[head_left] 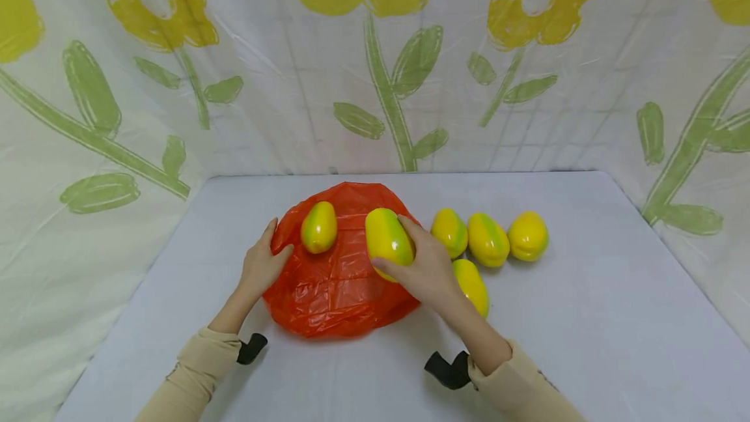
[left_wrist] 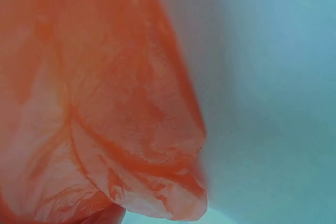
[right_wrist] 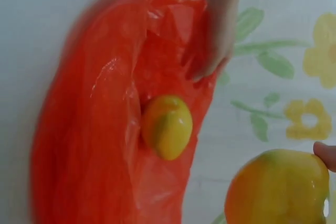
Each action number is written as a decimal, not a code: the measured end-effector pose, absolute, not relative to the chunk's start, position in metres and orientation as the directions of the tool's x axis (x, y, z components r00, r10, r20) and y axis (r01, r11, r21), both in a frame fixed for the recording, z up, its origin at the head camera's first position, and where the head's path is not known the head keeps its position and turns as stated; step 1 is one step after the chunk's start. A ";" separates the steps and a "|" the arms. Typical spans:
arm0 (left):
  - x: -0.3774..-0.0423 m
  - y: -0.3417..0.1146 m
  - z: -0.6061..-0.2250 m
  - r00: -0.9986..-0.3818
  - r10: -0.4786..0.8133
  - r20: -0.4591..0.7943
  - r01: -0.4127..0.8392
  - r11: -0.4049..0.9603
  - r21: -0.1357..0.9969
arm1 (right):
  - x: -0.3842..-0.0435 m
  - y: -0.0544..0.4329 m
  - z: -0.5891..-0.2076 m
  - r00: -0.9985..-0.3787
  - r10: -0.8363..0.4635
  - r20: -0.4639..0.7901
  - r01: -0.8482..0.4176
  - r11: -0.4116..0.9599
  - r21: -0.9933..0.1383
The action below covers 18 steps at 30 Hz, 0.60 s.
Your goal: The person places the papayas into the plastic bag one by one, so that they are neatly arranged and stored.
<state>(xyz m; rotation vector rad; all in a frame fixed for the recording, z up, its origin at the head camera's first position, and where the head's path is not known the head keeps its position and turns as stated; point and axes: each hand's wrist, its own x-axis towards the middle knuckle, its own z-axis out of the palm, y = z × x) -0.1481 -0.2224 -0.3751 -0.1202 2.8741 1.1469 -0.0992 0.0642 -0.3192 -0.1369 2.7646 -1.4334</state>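
A red plastic bag lies spread with its mouth open on the white table. Inside it rests one glossy yellow fruit with a green stripe, also visible within the bag in the right wrist view. My left hand holds the bag's left edge, thumb on the inner side. Over the bag's right part, my right hand grips a second yellow-green fruit between thumb and fingers. That held fruit is large at the bottom of the right wrist view. The left wrist view is mostly filled by the bag.
Three similar fruits stand in a row right of the bag, the outermost fruit farthest right. Another fruit lies nearer, partly behind my right wrist. A flower-printed white curtain hangs behind the table.
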 end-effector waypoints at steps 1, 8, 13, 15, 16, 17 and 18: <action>-0.148 -0.222 -0.375 -0.996 -0.058 -0.063 -0.085 0.724 0.685 | -0.102 0.060 -0.320 -0.995 -0.092 0.023 -0.071 0.571 -0.818; -0.148 -0.224 -0.377 -0.997 -0.079 -0.019 -0.070 0.728 0.682 | -0.125 0.032 -0.333 -0.994 -0.105 -0.040 -0.022 0.530 -0.848; -0.148 -0.222 -0.377 -0.996 -0.080 -0.029 -0.078 0.723 0.686 | -0.141 0.017 -0.342 -0.996 -0.052 -0.071 0.038 0.468 -0.883; -0.148 -0.221 -0.377 -0.996 -0.079 -0.034 -0.081 0.722 0.687 | -0.147 0.012 -0.344 -0.996 -0.022 -0.087 0.069 0.443 -0.894; -0.148 -0.221 -0.377 -0.996 -0.078 -0.035 -0.081 0.722 0.687 | -0.148 0.011 -0.345 -0.995 -0.010 -0.097 0.083 0.432 -0.898; -0.148 -0.220 -0.377 -0.996 -0.078 -0.035 -0.080 0.722 0.688 | -0.150 0.009 -0.345 -0.994 0.001 -0.105 0.096 0.423 -0.901; -0.149 -0.220 -0.377 -0.996 -0.078 -0.031 -0.078 0.723 0.687 | -0.152 0.007 -0.346 -0.994 0.010 -0.112 0.106 0.417 -0.903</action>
